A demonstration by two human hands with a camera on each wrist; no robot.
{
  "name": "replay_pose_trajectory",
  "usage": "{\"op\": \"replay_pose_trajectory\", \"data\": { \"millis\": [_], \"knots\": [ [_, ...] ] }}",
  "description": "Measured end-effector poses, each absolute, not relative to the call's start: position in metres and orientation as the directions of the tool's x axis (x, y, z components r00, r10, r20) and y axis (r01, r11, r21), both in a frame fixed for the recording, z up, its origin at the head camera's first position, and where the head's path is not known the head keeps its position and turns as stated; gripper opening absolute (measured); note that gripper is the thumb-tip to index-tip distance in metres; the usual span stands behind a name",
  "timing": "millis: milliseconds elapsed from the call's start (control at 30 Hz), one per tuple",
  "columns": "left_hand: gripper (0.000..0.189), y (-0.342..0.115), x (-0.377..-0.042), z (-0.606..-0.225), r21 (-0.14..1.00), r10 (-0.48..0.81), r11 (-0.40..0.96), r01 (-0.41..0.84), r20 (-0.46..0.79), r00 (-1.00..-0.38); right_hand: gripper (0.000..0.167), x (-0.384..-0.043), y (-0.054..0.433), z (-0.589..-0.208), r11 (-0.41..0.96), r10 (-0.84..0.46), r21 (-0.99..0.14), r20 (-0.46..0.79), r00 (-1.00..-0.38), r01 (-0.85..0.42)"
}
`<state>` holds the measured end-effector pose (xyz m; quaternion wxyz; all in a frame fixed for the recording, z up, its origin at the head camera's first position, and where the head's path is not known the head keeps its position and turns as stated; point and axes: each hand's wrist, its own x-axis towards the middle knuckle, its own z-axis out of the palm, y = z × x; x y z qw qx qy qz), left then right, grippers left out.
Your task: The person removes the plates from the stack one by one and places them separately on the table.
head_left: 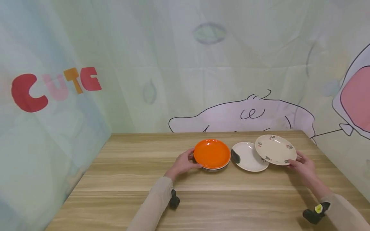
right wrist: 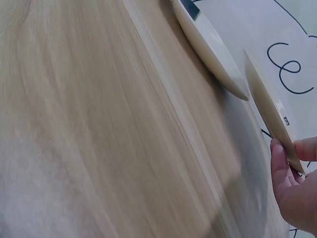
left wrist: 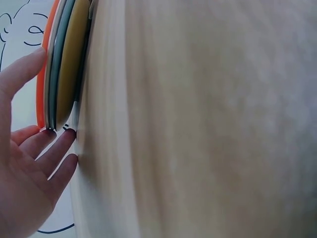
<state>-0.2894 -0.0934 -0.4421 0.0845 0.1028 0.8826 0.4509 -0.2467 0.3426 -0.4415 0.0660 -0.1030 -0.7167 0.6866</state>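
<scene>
On the wooden table stands a stack of several plates, with an orange plate [head_left: 212, 154] on top; teal and mustard rims [left wrist: 70, 64] show below it. My left hand [head_left: 184, 164] rests against the left side of this stack, thumb at the orange rim and other fingers [left wrist: 58, 148] spread along the edge. My right hand [head_left: 303, 166] pinches a cream plate with small printed motifs [head_left: 276, 150] at its right rim, thumb above and fingers beneath. That plate hangs tilted in the air, partly covering a white plate with a dark green patch [head_left: 249, 157] on the table.
The wooden table [head_left: 219, 205] reaches back to a curtain with cartoon drawings [head_left: 185, 64]. The white plate lies close to the right of the stack. Small dark devices [head_left: 174, 199] sit at both wrists.
</scene>
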Motion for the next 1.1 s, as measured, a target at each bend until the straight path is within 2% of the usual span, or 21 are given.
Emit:
{"op": "replay_pose_trajectory", "data": {
  "millis": [267,1100],
  "knots": [
    [0.084,-0.094,-0.289,-0.441,0.816,0.258,0.569,0.101,-0.060,-0.964,0.075,-0.248,0.354,-0.444,-0.030,0.306,-0.995,-0.101,-0.947,0.097],
    [0.084,-0.094,-0.291,-0.442,0.812,0.261,0.574,0.109,-0.055,-0.964,0.076,-0.239,0.378,-0.451,-0.011,0.366,-0.977,-0.204,-0.908,0.215]
  ]
}}
